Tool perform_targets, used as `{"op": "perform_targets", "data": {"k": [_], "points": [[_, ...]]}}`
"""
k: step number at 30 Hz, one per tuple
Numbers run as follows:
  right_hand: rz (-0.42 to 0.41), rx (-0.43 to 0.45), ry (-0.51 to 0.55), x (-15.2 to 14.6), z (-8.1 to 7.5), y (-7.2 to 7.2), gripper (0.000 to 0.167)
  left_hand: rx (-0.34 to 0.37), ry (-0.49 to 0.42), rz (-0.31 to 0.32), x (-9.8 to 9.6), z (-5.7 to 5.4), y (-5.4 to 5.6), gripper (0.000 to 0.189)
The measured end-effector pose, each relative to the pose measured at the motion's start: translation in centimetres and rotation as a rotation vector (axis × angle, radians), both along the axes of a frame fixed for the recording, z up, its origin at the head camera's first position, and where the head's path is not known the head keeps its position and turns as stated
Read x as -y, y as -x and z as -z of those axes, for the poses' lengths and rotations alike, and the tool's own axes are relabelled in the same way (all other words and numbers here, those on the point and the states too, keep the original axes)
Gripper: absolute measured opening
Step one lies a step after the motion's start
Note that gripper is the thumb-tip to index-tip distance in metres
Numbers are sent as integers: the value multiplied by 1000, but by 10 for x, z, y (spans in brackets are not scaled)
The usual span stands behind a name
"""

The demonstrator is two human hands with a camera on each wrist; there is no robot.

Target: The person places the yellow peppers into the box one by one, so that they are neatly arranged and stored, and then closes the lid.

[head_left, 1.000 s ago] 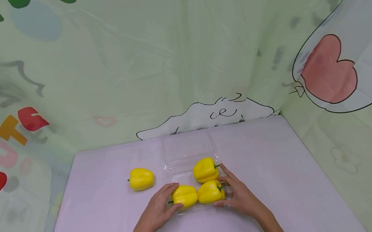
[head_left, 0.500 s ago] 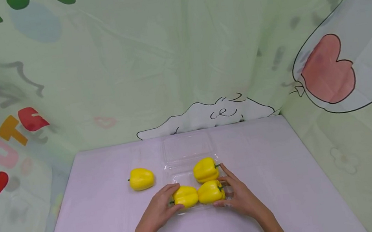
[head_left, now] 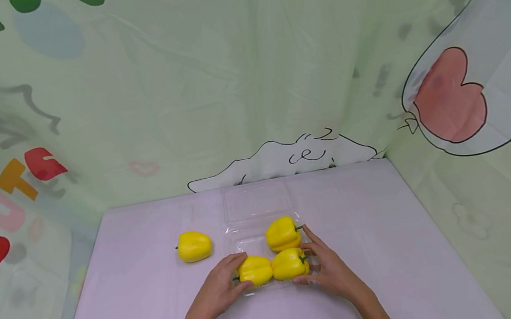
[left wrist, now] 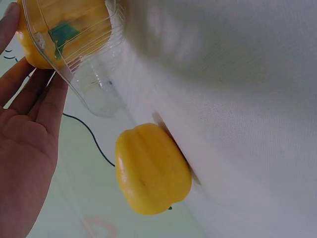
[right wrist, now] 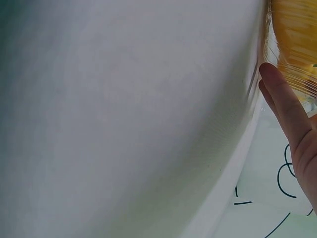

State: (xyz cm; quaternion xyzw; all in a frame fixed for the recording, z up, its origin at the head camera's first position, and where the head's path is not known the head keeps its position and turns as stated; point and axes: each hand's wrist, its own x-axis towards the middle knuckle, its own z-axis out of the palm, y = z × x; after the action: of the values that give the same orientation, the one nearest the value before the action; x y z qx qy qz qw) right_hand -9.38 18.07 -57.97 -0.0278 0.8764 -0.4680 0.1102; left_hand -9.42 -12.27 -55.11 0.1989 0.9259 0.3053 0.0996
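Observation:
In the head view, a clear plastic clamshell box (head_left: 248,245) lies with its lid (head_left: 257,201) laid back. Three yellow bell peppers are in it. My left hand (head_left: 219,287) holds the front-left bell pepper (head_left: 255,270) between thumb and fingers, its green stem toward the palm. Around the front-right bell pepper (head_left: 288,264), my right hand (head_left: 328,269) has its thumb in front and fingers behind. The index fingertip reaches the stem of the back-right bell pepper (head_left: 282,233). The right wrist view shows straight fingers (right wrist: 285,96) along the box's ribbed wall.
A further yellow bell pepper (head_left: 194,246) lies on the pale lilac tabletop (head_left: 145,284), left of the box. Behind the table hangs a printed pale green curtain (head_left: 177,94), which also lines both sides.
The left hand and its bell pepper have shifted very slightly right, closer to the front-right one. The right hand and the other peppers stay in place.

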Motion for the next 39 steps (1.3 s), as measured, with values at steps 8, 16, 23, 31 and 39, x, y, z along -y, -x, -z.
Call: {"op": "perform_targets", "data": {"k": [8, 16, 23, 31, 39], "points": [[0, 3, -1, 0, 0, 0, 86, -7, -25, 11, 1, 0, 0, 66], [0, 17, 13, -1, -1, 0, 90, -4, -33, 4, 1, 4, -2, 67], [-1, 15, 18, -1, 0, 0, 88, 10, -27, -5, 1, 6, -3, 67], [1, 6, -1, -1, -1, 0, 86, 2, -65, -19, 2, 10, -4, 66], [1, 9, 6, -1, -1, -1, 87, 12, -159, -41, 2, 15, -7, 68]]}}
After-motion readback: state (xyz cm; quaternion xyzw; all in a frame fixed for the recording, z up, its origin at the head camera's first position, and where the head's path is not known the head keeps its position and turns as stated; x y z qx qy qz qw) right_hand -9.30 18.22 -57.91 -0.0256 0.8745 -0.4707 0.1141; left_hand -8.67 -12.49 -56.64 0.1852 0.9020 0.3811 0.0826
